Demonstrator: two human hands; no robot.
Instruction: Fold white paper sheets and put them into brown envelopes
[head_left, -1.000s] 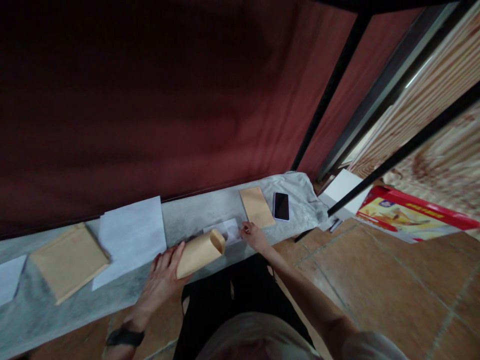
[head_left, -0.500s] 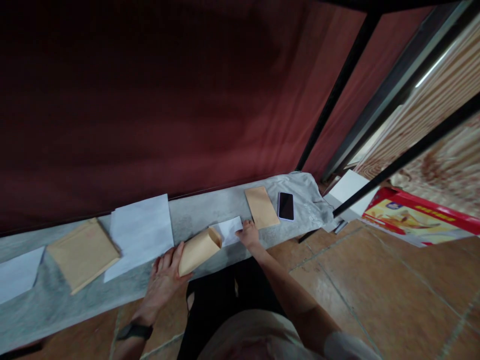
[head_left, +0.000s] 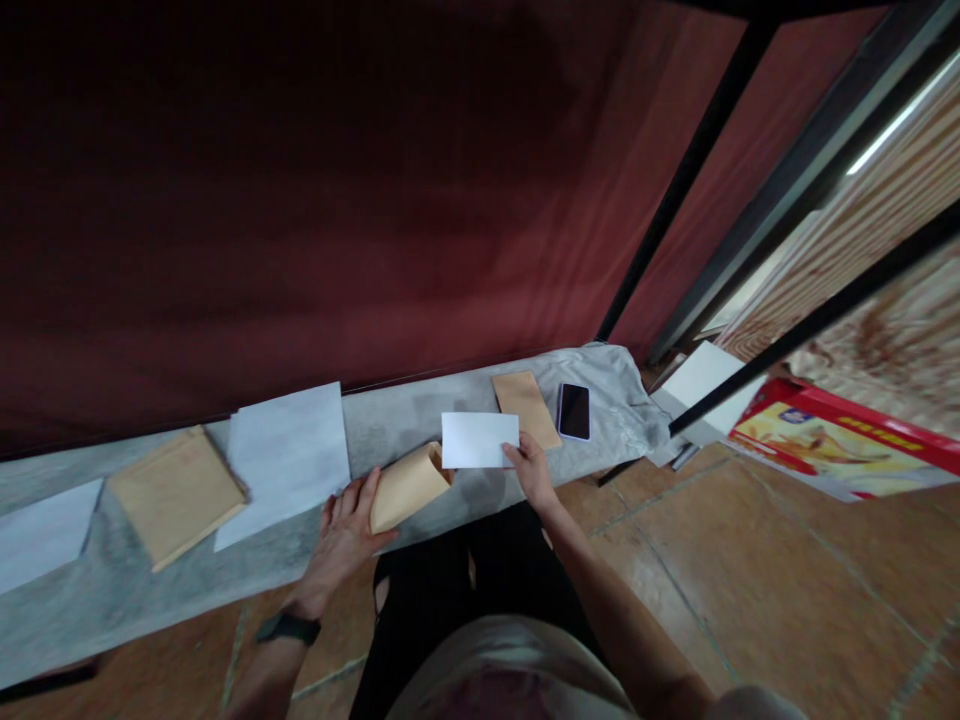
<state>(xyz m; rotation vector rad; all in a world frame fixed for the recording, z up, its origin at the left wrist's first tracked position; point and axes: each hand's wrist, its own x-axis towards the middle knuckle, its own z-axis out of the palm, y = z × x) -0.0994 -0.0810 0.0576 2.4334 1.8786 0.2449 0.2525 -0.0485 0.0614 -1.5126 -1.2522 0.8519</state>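
My left hand (head_left: pixel 352 525) is wrapped around the closed end of a brown paper envelope (head_left: pixel 409 488), whose mouth gapes toward the right. Between the thumb and fingers of my right hand (head_left: pixel 531 465) is a white sheet of paper (head_left: pixel 480 440), raised off the cloth. Its left edge is right beside the envelope's mouth. A second brown envelope (head_left: pixel 529 405) lies flat just behind my right hand, partly covered by the white paper.
A phone (head_left: pixel 574 411) lies near the right end of the cloth-covered bench (head_left: pixel 390 425). Leftward are white sheets (head_left: pixel 289 450), a stack of brown envelopes (head_left: pixel 176 490) and more white paper (head_left: pixel 45 535). A black post (head_left: pixel 686 180) and a red box (head_left: pixel 847 440) stand to the right.
My right hand has lifted the white paper off the cloth and moved it right and up. My left hand still holds the envelope, its mouth still open.
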